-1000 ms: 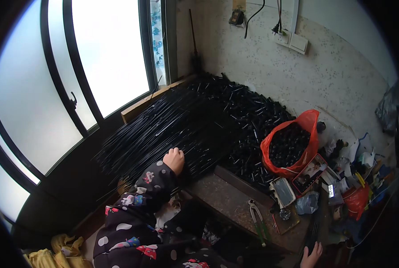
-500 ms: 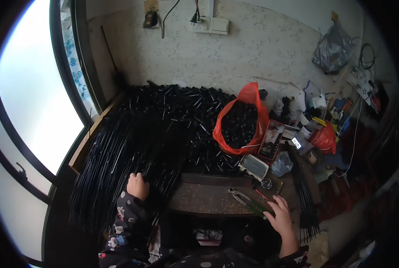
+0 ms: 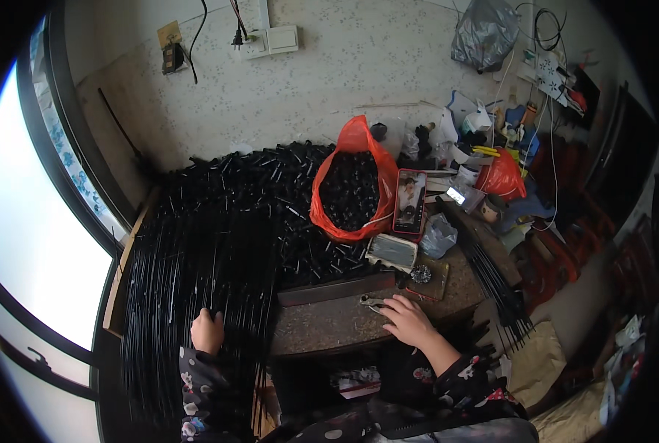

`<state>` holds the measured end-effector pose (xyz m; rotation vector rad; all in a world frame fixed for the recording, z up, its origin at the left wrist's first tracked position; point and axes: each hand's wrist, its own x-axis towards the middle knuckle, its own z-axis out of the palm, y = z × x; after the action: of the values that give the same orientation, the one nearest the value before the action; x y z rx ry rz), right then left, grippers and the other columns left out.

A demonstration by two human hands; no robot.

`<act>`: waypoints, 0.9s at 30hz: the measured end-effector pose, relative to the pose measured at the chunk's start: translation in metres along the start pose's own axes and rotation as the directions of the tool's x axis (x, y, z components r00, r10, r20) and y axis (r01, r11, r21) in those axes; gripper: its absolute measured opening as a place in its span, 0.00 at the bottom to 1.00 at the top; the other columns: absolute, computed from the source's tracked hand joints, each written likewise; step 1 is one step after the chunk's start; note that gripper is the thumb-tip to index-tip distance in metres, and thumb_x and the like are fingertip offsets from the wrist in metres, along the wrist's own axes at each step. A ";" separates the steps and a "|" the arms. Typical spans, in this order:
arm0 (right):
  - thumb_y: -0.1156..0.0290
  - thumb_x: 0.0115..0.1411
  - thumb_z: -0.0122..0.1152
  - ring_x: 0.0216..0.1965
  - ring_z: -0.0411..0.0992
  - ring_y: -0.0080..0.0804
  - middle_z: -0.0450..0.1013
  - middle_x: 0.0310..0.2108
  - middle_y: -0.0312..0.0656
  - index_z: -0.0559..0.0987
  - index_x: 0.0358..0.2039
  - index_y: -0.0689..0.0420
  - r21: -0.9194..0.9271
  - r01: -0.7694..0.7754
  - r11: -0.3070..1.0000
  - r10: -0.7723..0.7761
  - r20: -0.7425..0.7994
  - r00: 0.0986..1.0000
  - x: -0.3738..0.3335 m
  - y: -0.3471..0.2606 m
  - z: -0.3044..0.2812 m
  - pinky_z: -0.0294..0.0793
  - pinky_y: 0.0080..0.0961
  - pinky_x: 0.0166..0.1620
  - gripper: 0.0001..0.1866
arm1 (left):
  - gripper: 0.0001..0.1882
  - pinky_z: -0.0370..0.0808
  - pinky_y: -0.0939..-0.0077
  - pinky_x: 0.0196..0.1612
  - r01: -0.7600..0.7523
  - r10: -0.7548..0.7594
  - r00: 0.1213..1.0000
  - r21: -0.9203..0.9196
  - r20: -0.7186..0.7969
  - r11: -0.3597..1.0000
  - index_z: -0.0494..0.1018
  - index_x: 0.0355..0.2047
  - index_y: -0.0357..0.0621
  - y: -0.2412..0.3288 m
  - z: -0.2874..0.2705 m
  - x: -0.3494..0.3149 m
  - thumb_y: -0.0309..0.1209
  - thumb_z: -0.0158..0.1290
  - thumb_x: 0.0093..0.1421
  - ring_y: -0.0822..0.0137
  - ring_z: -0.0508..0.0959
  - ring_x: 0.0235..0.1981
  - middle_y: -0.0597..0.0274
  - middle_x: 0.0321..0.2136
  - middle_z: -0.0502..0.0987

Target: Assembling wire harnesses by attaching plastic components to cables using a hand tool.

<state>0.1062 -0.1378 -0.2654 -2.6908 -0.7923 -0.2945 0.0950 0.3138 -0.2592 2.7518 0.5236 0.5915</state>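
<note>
My left hand (image 3: 208, 331) is closed in a loose fist, low over a wide layer of long thin black rods (image 3: 160, 295). What its fingers hold, if anything, is hidden. My right hand (image 3: 409, 322) reaches across the front of the worktable with its fingers stretched out. Beneath those fingers lies a pair of pliers (image 3: 371, 301); only the metal head shows, and the handles are covered by the hand. A dark flat bar (image 3: 337, 289) runs along the table behind the pliers. Behind it spreads a heap of short black tube-like pieces (image 3: 270, 173).
An open red plastic bag (image 3: 319, 210) of black pieces stands mid-table. Beside it lie a phone (image 3: 409, 201), a pale shallow box (image 3: 393, 252) and a clear bag (image 3: 439, 236). More black rods (image 3: 492, 277) lie at right. A wooden board (image 3: 127, 269) borders the left side.
My right hand has moved left and come down onto the pliers, hiding their green handles. My left hand stays closed over the rods. The whole view has shifted and turned.
</note>
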 end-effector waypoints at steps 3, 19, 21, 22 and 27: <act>0.65 0.51 0.58 0.53 0.60 0.39 0.65 0.49 0.40 0.73 0.43 0.53 0.062 0.008 0.998 -0.008 0.005 1.000 0.003 0.015 0.011 0.61 0.36 0.52 0.18 | 0.19 0.72 0.57 0.33 0.169 -0.176 0.982 0.093 0.069 0.981 0.68 0.31 0.39 0.024 -0.022 -0.013 0.44 0.53 0.52 0.47 0.74 0.33 0.50 0.30 0.75; 0.67 0.50 0.59 0.50 0.63 0.38 0.68 0.46 0.39 0.75 0.40 0.54 0.197 0.012 0.980 0.011 -0.116 0.993 -0.004 0.028 0.013 0.63 0.35 0.49 0.15 | 0.17 0.68 0.55 0.24 0.017 -0.013 0.977 0.019 -0.213 1.000 0.65 0.25 0.36 0.026 -0.051 0.013 0.40 0.49 0.57 0.43 0.72 0.22 0.47 0.19 0.73; 0.66 0.51 0.59 0.50 0.63 0.37 0.68 0.47 0.39 0.75 0.40 0.53 0.192 0.011 0.981 0.010 -0.106 0.994 -0.005 0.030 0.013 0.63 0.35 0.49 0.15 | 0.18 0.67 0.64 0.21 0.021 -0.042 0.986 -0.132 -0.158 0.991 0.66 0.27 0.35 0.049 -0.078 0.033 0.42 0.49 0.58 0.53 0.72 0.18 0.51 0.16 0.72; 0.66 0.51 0.58 0.51 0.63 0.36 0.68 0.47 0.39 0.75 0.41 0.52 0.187 0.004 0.982 0.014 -0.095 0.995 -0.005 0.030 0.013 0.63 0.35 0.48 0.15 | 0.18 0.63 0.75 0.17 0.010 -0.055 0.994 -0.432 -0.092 0.902 0.68 0.27 0.37 0.043 -0.078 0.047 0.42 0.47 0.60 0.69 0.67 0.14 0.62 0.12 0.67; 0.66 0.50 0.59 0.50 0.63 0.37 0.67 0.48 0.38 0.75 0.43 0.51 0.265 0.024 0.964 -0.004 -0.078 0.997 -0.005 0.032 0.009 0.63 0.36 0.48 0.17 | 0.12 0.62 0.85 0.20 -0.082 0.096 0.994 -0.931 -0.051 0.355 0.67 0.29 0.42 0.157 -0.118 0.068 0.37 0.42 0.64 0.77 0.66 0.16 0.69 0.18 0.68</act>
<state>0.1204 -0.1624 -0.2834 -2.4091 -0.7689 -0.2722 0.1458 0.2229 -0.0799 1.6315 -0.0429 0.6212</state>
